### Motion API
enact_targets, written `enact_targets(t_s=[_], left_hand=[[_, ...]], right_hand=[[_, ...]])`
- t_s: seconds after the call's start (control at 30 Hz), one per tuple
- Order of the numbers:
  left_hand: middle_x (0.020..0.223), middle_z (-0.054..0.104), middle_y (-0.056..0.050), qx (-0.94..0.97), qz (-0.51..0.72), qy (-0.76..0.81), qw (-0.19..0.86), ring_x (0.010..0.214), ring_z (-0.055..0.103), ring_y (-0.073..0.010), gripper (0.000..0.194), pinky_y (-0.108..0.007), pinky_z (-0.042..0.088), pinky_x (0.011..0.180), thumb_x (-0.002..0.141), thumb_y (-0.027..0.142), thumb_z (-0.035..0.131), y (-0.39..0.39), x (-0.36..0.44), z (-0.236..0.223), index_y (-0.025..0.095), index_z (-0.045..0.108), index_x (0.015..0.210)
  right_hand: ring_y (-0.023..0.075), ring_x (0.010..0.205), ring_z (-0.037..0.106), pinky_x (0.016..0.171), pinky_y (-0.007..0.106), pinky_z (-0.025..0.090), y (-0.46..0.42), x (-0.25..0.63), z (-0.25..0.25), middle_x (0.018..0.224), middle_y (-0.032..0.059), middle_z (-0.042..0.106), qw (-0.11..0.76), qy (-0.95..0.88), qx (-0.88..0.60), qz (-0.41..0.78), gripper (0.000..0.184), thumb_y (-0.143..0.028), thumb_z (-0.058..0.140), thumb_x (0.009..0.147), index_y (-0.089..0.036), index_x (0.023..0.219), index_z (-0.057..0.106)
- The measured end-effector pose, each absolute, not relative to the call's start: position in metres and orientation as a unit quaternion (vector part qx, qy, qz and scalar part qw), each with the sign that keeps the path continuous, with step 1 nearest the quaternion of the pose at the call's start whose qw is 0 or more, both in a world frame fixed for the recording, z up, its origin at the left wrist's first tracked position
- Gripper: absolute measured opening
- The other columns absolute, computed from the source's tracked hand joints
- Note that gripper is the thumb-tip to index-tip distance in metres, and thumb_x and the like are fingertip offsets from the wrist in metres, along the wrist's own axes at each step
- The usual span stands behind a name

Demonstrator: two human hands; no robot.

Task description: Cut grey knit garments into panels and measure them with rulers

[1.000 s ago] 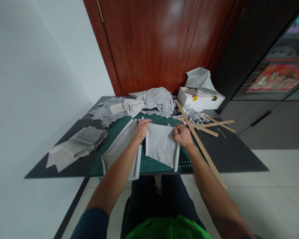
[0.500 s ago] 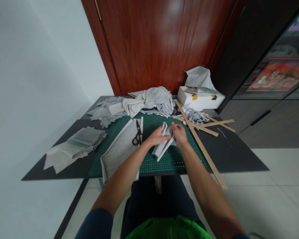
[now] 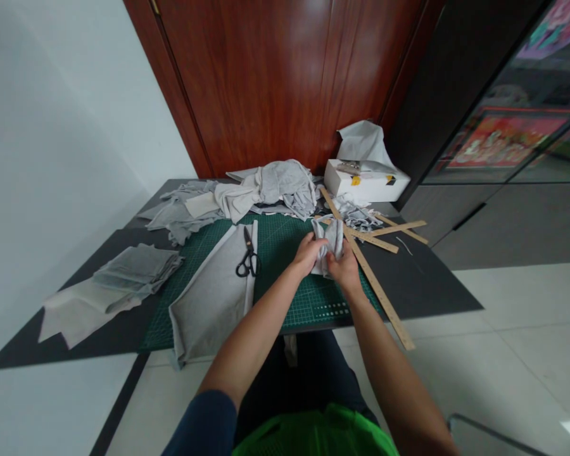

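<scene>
Head view: 2 bare hands meet over the green cutting mat (image 3: 278, 244), right of its middle.
Small grey cloth (image 3: 333, 235): bunched into folds between the hands, close by the long ruler (image 3: 377, 288) – 1.0 s ago it lay spread on the mat, 0.5 s ago it was being gathered; whether it touches the mat now, I cannot tell.
Left hand (image 3: 309, 255): gripping the cloth's left side, thumb across the folds; 1.0 s ago it was farther left, by the scissors.
Right hand (image 3: 346, 269): gripping the right side, thumb in front, the other fingers largely hidden.
Scissors (image 3: 247, 240): in plain sight along the right border of the large grey cloth (image 3: 209, 301), blades pointing away; 1.0 s ago the left hand and forearm mostly covered them.
Large cloth: in the same place on the mat, its lower end over the table's near edge.
Surroundings: the folded stack (image 3: 135, 269), cloth heap (image 3: 289, 183) and white box (image 3: 361, 180) unmoved – only the camera has turned slightly, so everything sits farther left.
</scene>
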State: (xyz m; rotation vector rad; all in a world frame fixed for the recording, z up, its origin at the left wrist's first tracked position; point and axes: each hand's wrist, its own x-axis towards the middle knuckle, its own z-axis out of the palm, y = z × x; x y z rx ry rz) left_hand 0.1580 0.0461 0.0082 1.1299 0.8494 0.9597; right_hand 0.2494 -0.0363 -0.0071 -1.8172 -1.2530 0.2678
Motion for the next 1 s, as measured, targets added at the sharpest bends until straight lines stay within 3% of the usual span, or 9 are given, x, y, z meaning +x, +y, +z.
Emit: enact_targets(t_s=[0.1, 0.23, 0.37, 0.5, 0.67, 0.83, 1.0], left_hand=[[0.127, 0.077, -0.009, 0.587, 0.386, 0.333, 0.629, 0.114, 0.073, -0.0228, 0.05, -0.035, 0.055, 0.106, 0.079, 0.008, 0.066, 0.04, 0.188, 0.005, 0.018, 0.072, 0.128], [0.148, 0.067, -0.013, 0.635, 0.36, 0.285, 0.621, 0.133, 0.065, -0.0259, 0.065, -0.041, 0.046, 0.12, 0.085, 0.009, 0.064, 0.03, 0.238, -0.002, 0.017, 0.061, 0.149], [0.151, 0.065, -0.012, 0.683, 0.298, 0.288, 0.602, 0.142, 0.06, -0.0286, 0.06, -0.045, 0.039, 0.126, 0.091, 0.016, 0.066, 0.016, 0.278, -0.004, 0.017, 0.061, 0.151], [0.156, 0.06, -0.015, 0.723, 0.26, 0.303, 0.564, 0.147, 0.054, -0.0291, 0.052, -0.043, 0.035, 0.129, 0.094, 0.017, 0.063, 0.005, 0.29, -0.002, 0.012, 0.064, 0.146], [0.144, 0.07, -0.012, 0.756, 0.265, 0.3, 0.518, 0.136, 0.064, -0.0281, 0.038, -0.04, 0.042, 0.123, 0.096, 0.014, 0.059, 0.003, 0.276, 0.0, 0.016, 0.073, 0.131], [0.141, 0.072, -0.009, 0.77, 0.3, 0.294, 0.48, 0.134, 0.065, -0.0258, 0.037, -0.038, 0.045, 0.122, 0.097, 0.011, 0.053, 0.012, 0.244, 0.013, 0.018, 0.075, 0.127], [0.147, 0.069, -0.008, 0.771, 0.346, 0.311, 0.435, 0.141, 0.061, -0.0231, 0.046, -0.039, 0.038, 0.128, 0.093, 0.005, 0.05, 0.028, 0.189, 0.022, 0.017, 0.075, 0.129]], right_hand=[[0.0343, 0.12, 0.067, 0.101, 0.044, 0.053, -0.045, 0.276, -0.003, 0.131, 0.0211, 0.07, 0.473, -0.416, -0.774, 0.066, 0.062, -0.034, 0.057, 0.091, -0.013, 0.148, 0.049], [0.0358, 0.121, 0.063, 0.103, 0.048, 0.05, -0.06, 0.318, 0.002, 0.131, 0.0228, 0.067, 0.462, -0.384, -0.799, 0.014, 0.059, -0.031, 0.055, 0.091, -0.012, 0.147, 0.049], [0.0396, 0.13, 0.053, 0.107, 0.055, 0.046, -0.074, 0.352, 0.004, 0.138, 0.0285, 0.058, 0.427, -0.388, -0.815, -0.054, 0.063, -0.023, 0.054, 0.087, -0.007, 0.148, 0.048], [0.0458, 0.132, 0.048, 0.106, 0.068, 0.042, -0.083, 0.361, 0.0, 0.149, 0.0276, 0.05, 0.337, -0.337, -0.878, -0.036, 0.064, -0.033, 0.055, 0.091, -0.014, 0.151, 0.049], [0.0494, 0.148, 0.033, 0.11, 0.077, 0.03, -0.085, 0.353, -0.005, 0.154, 0.0264, 0.048, 0.301, -0.319, -0.895, -0.085, 0.059, -0.037, 0.052, 0.094, -0.017, 0.15, 0.052], [0.0472, 0.151, 0.028, 0.114, 0.072, 0.031, -0.071, 0.33, 0.0, 0.159, 0.0255, 0.044, 0.346, -0.359, -0.853, -0.15, 0.06, -0.029, 0.055, 0.09, -0.014, 0.148, 0.054], [0.0393, 0.139, 0.042, 0.114, 0.057, 0.036, -0.045, 0.278, 0.002, 0.146, 0.0207, 0.059, 0.375, -0.494, -0.776, -0.113, 0.049, -0.024, 0.05, 0.093, -0.013, 0.138, 0.064]])
